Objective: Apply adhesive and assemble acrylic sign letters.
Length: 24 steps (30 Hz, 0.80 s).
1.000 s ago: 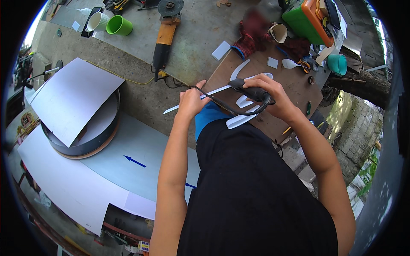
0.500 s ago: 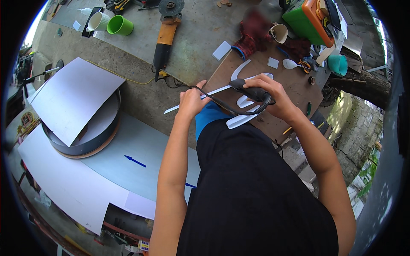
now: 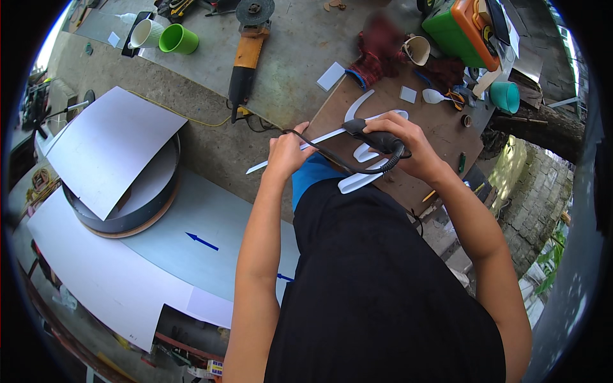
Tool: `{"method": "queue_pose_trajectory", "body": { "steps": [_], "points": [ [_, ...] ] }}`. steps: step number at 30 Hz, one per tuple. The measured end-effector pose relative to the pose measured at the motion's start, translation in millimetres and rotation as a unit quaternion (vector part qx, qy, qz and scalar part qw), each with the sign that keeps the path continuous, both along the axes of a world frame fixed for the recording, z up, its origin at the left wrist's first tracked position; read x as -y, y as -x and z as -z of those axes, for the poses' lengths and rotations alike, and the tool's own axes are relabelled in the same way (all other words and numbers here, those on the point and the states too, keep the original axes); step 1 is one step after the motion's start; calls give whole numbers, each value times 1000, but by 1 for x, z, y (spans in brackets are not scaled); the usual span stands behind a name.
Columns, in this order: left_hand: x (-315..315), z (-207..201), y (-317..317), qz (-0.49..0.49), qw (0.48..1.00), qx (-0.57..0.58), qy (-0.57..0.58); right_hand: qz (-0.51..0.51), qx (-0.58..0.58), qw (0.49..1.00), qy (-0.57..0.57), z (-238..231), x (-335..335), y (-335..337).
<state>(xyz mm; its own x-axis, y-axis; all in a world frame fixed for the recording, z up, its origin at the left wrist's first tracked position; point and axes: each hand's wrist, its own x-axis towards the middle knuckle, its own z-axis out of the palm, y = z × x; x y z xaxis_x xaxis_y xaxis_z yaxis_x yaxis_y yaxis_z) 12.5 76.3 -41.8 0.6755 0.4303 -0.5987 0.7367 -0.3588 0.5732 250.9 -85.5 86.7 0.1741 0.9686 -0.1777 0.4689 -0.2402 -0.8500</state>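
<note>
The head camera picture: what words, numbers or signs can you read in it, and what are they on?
Blue arrow: on the grey sheet, pointing left and slightly up.
Second blue arrow: on the same sheet, by the black shirt.
Small marks: on the lower white sheet, too small to read.
Yellow-and-white box: printing too small to read.
Black tool in the right hand: no lettering I can make out.

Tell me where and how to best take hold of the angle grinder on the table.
Probably by the black rear body, coming from the near side with the palm over it: the angle grinder lies with that slimmer end toward the wearer and its disc at the far end. The left hand is nearer, but holds the white strip.
</note>
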Motion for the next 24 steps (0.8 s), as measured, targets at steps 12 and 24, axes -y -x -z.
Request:
{"method": "queue_pose_trajectory", "body": {
  "steps": [12, 24],
  "points": [
    [0, 6, 4, -18, 999, 16, -23, 2, 6, 1000, -17, -2, -3, 1],
    [-2, -9, -1, -1, 1000, -17, 16, -3, -2, 1000, -1, 0, 0, -1]
  ]
}}
